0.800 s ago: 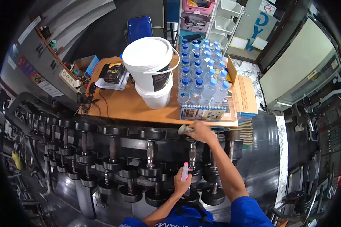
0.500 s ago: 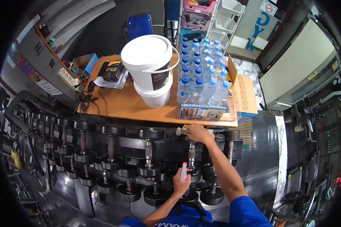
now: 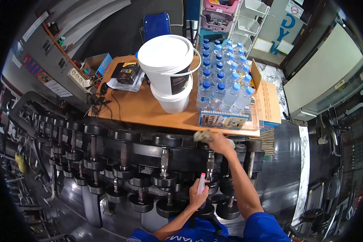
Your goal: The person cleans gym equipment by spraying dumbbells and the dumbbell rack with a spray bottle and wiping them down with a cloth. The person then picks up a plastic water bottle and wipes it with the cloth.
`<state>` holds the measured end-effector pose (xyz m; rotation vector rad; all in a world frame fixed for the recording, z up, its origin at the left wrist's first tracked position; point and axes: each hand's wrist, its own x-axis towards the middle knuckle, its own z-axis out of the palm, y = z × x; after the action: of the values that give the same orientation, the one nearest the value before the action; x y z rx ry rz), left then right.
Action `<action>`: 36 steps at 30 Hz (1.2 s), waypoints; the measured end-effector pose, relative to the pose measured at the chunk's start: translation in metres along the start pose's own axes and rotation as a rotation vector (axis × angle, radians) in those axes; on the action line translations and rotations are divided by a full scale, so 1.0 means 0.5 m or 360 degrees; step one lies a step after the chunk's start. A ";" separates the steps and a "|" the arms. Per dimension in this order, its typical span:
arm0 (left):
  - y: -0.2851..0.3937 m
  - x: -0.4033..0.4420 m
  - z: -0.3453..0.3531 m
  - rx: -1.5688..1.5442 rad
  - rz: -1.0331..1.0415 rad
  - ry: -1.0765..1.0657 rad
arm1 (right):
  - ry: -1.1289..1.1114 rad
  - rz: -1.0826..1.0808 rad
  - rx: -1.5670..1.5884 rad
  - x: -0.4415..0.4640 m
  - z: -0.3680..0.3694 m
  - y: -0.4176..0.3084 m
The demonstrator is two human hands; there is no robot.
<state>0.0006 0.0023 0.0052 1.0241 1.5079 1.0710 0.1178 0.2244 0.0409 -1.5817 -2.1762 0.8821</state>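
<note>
The right hand (image 3: 219, 143), clutching a crumpled greyish cloth (image 3: 203, 136), stayed at the far end of a chrome-handled black dumbbell (image 3: 210, 164), keeping work there, as the left hand (image 3: 198, 197) clasped a pink-tipped translucent bottle (image 3: 201, 184).

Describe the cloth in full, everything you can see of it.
The cloth is pale grey-beige, soft-looking and crumpled. The right grip holds it bunched, one end poking out on the left and, apparently, a paler bit on the right. It is at the far end of a dumbbell; whether they touch is unclear.
</note>
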 end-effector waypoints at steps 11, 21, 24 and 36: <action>0.006 -0.008 -0.002 -0.0058 0.0005 0.0000 | 0.1052 0.0284 0.0997 -0.162 -0.037 -0.107; -0.026 -0.002 -0.009 -0.0343 0.0223 -0.0092 | 0.0892 0.1168 0.3052 -0.279 0.120 0.018; -0.041 -0.003 -0.012 -0.0232 0.0145 -0.0121 | 0.1122 0.1121 0.3410 -0.231 0.139 -0.005; -0.039 0.003 -0.010 -0.0309 0.0146 -0.0151 | 0.0544 0.0964 0.3253 -0.238 0.064 -0.011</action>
<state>-0.0061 -0.0018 -0.0132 1.0010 1.2650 1.1914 0.1362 0.1026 0.0323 -0.8520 0.1337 1.7424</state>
